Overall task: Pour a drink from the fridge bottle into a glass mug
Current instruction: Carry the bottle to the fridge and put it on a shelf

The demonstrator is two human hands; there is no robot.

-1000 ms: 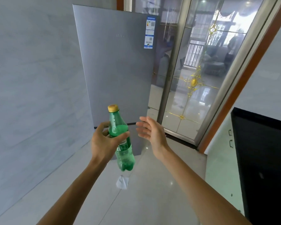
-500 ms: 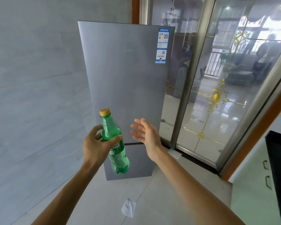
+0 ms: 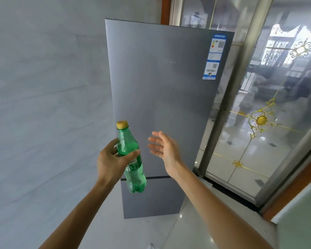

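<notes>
My left hand [image 3: 111, 162] grips a green plastic bottle [image 3: 132, 162] around its middle; the bottle has a yellow cap [image 3: 122, 124], stands nearly upright and leans slightly left at the top. My right hand [image 3: 164, 150] is open, fingers spread, palm turned toward the bottle, a short gap to its right and not touching it. Both hands are held in front of the grey fridge [image 3: 162, 97], whose doors are shut. No glass mug is in view.
A grey tiled wall [image 3: 43, 105] runs along the left. Glass sliding doors with gold ornaments [image 3: 260, 121] stand right of the fridge, with a dark floor track [image 3: 232, 194] below. A pale cabinet corner [image 3: 302, 218] juts in at lower right. A white scrap [image 3: 151, 246] lies on the floor.
The view has tilted up and turned left, so the fridge fills more of the frame and the black counter has left it. Both hands keep the same pose, bottle still held.
</notes>
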